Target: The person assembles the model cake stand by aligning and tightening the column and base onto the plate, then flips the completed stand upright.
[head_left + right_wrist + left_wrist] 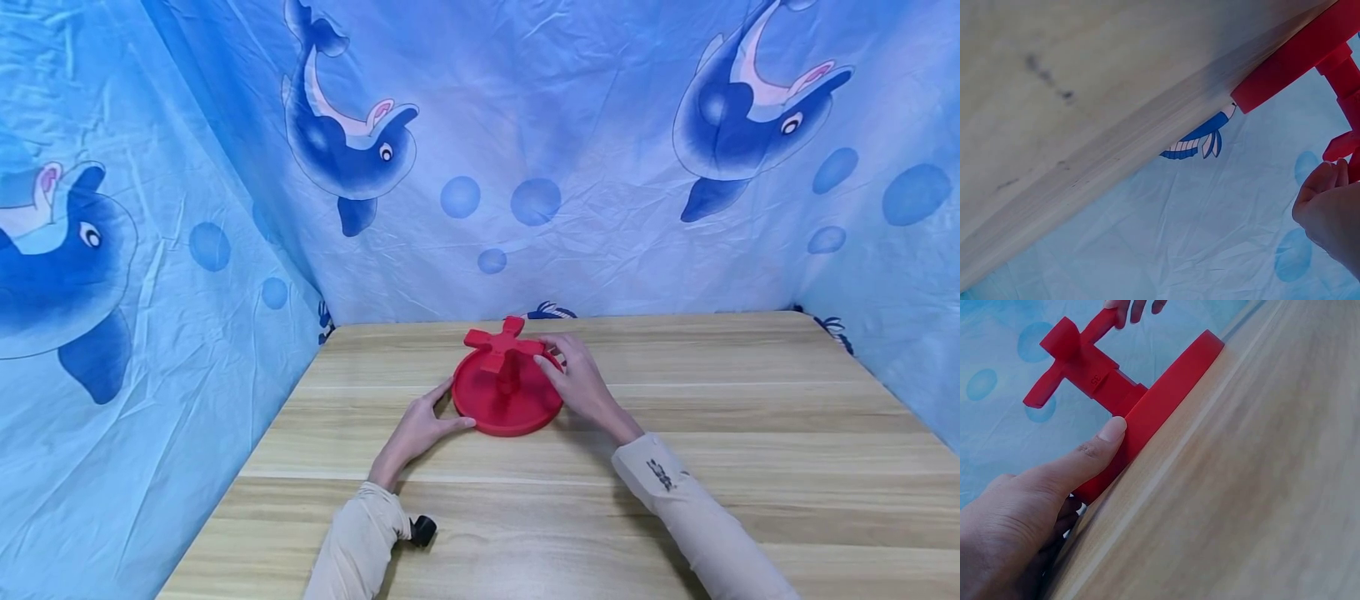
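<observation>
A red round base [487, 410] lies flat on the table, and from its middle rises a short red post [508, 383]. On top of the post sits a red cross-shaped handle [501, 343], which leans a little in the head view. My left hand [414, 432] holds the base at its left edge, thumb on the near rim and fingers around the far side. With its fingertips my right hand [581, 379] pinches the right arm of the cross handle. The left wrist view shows raised marks on the post [1107, 387]; the right wrist view cuts off part of the handle [1338, 147].
The wooden table [750, 400] spreads around the red piece. A blue cloth [600, 250] printed with dolphins hangs behind and along both sides. A small black device [423, 531] sticks out from the left sleeve.
</observation>
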The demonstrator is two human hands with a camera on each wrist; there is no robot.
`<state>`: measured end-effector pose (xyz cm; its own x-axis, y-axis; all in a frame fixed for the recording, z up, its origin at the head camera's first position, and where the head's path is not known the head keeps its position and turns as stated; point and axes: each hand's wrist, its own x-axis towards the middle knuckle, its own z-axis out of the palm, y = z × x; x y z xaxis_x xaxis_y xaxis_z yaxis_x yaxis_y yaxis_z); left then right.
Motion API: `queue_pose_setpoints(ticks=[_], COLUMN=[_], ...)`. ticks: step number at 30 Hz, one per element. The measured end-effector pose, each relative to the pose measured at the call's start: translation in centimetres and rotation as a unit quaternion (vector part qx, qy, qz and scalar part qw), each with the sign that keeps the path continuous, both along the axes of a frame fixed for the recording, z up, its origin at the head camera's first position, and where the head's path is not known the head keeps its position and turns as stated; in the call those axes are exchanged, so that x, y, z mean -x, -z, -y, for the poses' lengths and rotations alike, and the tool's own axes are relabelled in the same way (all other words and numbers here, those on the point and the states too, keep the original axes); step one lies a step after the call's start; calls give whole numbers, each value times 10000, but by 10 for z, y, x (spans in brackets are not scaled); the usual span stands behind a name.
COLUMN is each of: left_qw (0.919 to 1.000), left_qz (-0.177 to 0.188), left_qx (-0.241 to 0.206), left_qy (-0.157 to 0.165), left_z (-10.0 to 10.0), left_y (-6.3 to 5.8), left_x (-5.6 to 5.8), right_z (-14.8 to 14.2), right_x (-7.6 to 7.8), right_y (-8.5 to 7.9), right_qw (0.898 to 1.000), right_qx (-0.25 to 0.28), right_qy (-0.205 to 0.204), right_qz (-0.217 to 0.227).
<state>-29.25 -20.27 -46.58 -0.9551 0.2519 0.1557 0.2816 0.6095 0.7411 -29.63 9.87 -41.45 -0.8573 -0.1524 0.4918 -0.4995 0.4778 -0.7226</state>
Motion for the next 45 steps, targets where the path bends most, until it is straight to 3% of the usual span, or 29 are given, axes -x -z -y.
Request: queue_pose_setpoints(ticks=[17, 37, 45], left_qw=[9999, 10000, 10000], left_qz=[92, -40, -10], left_qx=[-63, 10, 56], left_qy=[-3, -44, -12], left_z=[2, -1, 0], left_y=[1, 0, -1], left_x=[-3, -1, -1], right_z=[6, 13, 7], right_x=[-6, -11, -9], right_y=[2, 1, 0], right_qw=[10000, 9994, 9999], right_qx=[38, 7, 77], right_qy=[65, 347, 107], right_qz=[1, -82, -30])
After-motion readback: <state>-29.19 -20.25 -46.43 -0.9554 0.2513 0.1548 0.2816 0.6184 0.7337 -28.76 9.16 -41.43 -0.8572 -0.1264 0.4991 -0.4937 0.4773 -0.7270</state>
